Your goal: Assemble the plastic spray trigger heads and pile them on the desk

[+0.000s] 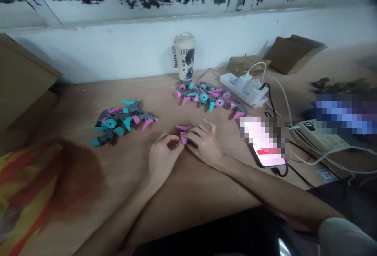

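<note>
Near the front of the wooden table (pixel 123 189), my left hand (pixel 165 156) pinches one side of a small pink and dark grey plastic piece (pixel 184 140). My right hand (pixel 207 144) grips the same piece from the other side, its fingers covering part of it. Just beyond the fingertips lies a pink pointed part (pixel 182 128), partly hidden by my right hand. A heap of grey, teal and pink plastic pieces (pixel 119 124) lies left of my hands. A second heap of similar pieces (pixel 209 97) spreads farther back, to the right.
A lidded coffee cup (pixel 185 57) stands behind the right heap. A white power strip (pixel 246 89) with cables, a lit phone (pixel 263 142) and a power bank (pixel 322 136) occupy the right. Cardboard boxes (pixel 294 53) stand at back right; a red-yellow bag (pixel 26 189) lies left.
</note>
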Available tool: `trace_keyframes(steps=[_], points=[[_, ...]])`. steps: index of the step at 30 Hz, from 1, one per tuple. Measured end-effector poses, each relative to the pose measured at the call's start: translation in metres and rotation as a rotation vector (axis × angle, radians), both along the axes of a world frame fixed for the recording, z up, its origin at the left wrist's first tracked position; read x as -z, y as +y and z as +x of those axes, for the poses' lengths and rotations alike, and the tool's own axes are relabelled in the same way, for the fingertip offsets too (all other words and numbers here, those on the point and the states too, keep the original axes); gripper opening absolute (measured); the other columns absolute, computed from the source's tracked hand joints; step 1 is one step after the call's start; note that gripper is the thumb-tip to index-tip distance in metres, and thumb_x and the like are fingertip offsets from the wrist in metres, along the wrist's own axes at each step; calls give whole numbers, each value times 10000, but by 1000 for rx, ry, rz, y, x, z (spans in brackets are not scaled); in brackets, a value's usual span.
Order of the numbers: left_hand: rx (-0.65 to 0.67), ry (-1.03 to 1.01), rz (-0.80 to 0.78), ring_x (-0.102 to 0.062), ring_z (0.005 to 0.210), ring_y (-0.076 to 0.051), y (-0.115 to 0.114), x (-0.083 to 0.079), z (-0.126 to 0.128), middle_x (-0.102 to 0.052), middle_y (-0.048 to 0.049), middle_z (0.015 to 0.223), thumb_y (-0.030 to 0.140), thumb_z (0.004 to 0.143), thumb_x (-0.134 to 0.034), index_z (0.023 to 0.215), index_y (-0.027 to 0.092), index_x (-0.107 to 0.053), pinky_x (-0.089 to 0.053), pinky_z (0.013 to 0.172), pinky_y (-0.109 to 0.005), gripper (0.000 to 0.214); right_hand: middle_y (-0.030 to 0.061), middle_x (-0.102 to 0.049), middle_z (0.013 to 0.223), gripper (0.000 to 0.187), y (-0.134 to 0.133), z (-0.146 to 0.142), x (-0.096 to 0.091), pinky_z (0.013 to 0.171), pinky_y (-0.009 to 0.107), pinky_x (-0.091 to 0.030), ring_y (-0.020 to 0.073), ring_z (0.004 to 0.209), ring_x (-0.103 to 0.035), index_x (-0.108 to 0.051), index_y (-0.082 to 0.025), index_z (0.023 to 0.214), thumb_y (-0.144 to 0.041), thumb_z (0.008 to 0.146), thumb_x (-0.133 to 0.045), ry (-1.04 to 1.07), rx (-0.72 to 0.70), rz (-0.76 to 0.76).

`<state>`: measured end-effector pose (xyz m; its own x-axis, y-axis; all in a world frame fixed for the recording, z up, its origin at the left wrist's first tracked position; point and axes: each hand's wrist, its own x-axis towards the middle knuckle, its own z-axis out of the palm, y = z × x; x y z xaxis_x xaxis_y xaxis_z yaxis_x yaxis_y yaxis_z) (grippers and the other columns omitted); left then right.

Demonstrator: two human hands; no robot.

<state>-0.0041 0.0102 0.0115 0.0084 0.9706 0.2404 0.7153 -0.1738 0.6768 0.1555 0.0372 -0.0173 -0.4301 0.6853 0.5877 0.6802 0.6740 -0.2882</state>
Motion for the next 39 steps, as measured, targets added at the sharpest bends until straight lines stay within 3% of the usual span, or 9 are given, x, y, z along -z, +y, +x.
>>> trace_keyframes(steps=[9, 14, 18, 21, 23, 29, 39], points=[[-50, 77, 62, -573, 682, -141, -1, -5, 3, -628, -13, 777, 273, 766, -569, 710, 187, -624, -414, 626, -251, 116, -21, -703, 1014, 197, -3, -3, -4, 1031, 459, -160, 183, 932, -567, -590, -272, 1019, -209, 833, -570, -12, 21, -20], [-124, 67, 113, -559, 648, -137, 4, -4, -9, -606, -7, 735, 281, 750, -585, 699, 189, -622, -426, 642, -265, 111, -4, -706, 950, 184, 1, 4, -6, 1027, 455, -197, 197, 939, -582, -588, -257, 1011, -208, 835, -565, 14, 78, -3], [-146, -278, -16, -576, 675, -146, 15, -8, -21, -627, -22, 755, 334, 738, -587, 732, 177, -644, -469, 606, -257, 168, 17, -699, 903, 144, 9, 12, -5, 1038, 477, -232, 197, 874, -622, -574, -230, 981, -260, 840, -565, 157, 138, -1], [-29, -533, -192, -569, 624, -137, 17, -11, -20, -618, -35, 724, 366, 725, -601, 773, 157, -661, -457, 496, -223, 223, 20, -689, 979, 185, 12, 12, -2, 1048, 446, -283, 174, 920, -635, -536, -227, 1031, -276, 852, -544, 261, 38, -24], [52, -568, -243, -541, 567, -117, 15, -12, -15, -596, -24, 667, 367, 725, -614, 770, 152, -666, -442, 474, -213, 225, 14, -684, 995, 201, 10, 9, 0, 1042, 403, -328, 151, 943, -630, -524, -221, 1040, -268, 846, -549, 286, -27, -32], [81, -485, -217, -519, 533, -102, 8, -9, -6, -586, 4, 621, 341, 727, -634, 750, 167, -659, -432, 481, -208, 178, 1, -688, 979, 206, 4, 4, 1, 1059, 387, -341, 127, 934, -634, -526, -221, 1029, -241, 828, -567, 315, -125, -32], [63, -170, 97, -533, 623, -110, 2, -2, -6, -568, 4, 697, 351, 764, -624, 730, 176, -576, -439, 570, -212, 184, 8, -689, 1002, 185, 2, 4, -1, 1061, 411, -307, 142, 943, -630, -536, -226, 1011, -262, 832, -568, 300, -160, -56]])
